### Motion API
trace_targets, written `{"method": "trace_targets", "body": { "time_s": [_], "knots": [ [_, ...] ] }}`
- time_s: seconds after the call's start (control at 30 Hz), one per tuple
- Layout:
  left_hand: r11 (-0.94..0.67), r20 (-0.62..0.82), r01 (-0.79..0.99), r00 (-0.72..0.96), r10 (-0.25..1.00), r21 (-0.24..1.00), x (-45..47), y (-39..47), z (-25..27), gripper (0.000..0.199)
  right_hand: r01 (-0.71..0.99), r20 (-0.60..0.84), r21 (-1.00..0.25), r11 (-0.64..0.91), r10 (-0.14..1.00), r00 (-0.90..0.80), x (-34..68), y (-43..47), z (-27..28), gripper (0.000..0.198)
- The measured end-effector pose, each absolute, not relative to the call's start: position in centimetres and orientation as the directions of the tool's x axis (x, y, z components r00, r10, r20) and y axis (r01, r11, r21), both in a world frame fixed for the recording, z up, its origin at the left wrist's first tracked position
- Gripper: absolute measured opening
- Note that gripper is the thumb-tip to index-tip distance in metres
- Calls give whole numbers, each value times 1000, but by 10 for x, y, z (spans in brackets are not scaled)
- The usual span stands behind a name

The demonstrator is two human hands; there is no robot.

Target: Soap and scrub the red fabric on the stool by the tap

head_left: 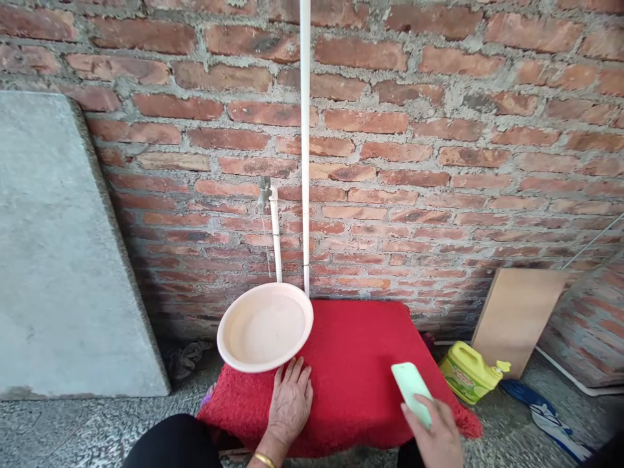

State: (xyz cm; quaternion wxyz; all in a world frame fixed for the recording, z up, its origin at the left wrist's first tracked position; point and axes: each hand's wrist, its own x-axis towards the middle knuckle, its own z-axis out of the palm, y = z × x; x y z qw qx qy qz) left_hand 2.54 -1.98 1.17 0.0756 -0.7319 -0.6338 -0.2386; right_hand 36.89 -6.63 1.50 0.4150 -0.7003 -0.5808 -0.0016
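Note:
My left hand (291, 402), with a gold bracelet on the wrist, lies on the red cloth (361, 364), fingers stretched out. Its fingertips reach the near rim of a pale pink basin (266, 365); whether they press on it I cannot tell. The basin stands at the left of the cloth, and I cannot make out whether it holds clear water. At the right, my right hand (436, 432) is closed on a flat, pale green oblong object (412, 390) with rounded corners, its far end sticking out past the fingers above the cloth.
Behind the basin, a tap (264, 193) and a white pipe (306, 162) run along the brick wall. A yellow jug (468, 374), blue and white slippers (550, 416) and a leaning board (519, 312) are at the right. A large grey slab (68, 247) leans at the left.

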Motion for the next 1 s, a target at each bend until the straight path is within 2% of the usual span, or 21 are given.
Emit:
{"method": "trace_targets", "body": {
  "time_s": [0.17,0.27,0.33,0.53,0.63,0.7,0.9,1.0],
  "knots": [
    [-195,478,966,92,874,171,26,-19,10,36,851,462,-445,278,886,-48,280,-72,-6,29],
    [-194,490,965,85,868,176,27,-19,11,36,851,437,-402,339,887,-147,266,-74,-8,30],
    [-192,485,964,82,871,183,28,-20,12,36,861,433,-404,309,894,-118,279,-73,-5,29],
    [-196,463,960,83,882,201,26,-20,13,36,866,503,-495,66,834,225,352,-67,14,43],
    [-187,459,962,77,885,200,26,-20,11,36,855,506,-518,29,816,279,357,-67,17,42],
    [-184,456,963,75,887,199,26,-20,11,36,853,495,-519,60,834,243,342,-69,13,37],
    [-186,466,966,84,881,178,26,-20,12,36,856,450,-416,305,888,-98,284,-72,-6,28],
    [-187,461,966,86,883,178,27,-20,14,36,868,456,-432,244,890,-24,298,-72,-4,29]
  ]
}}
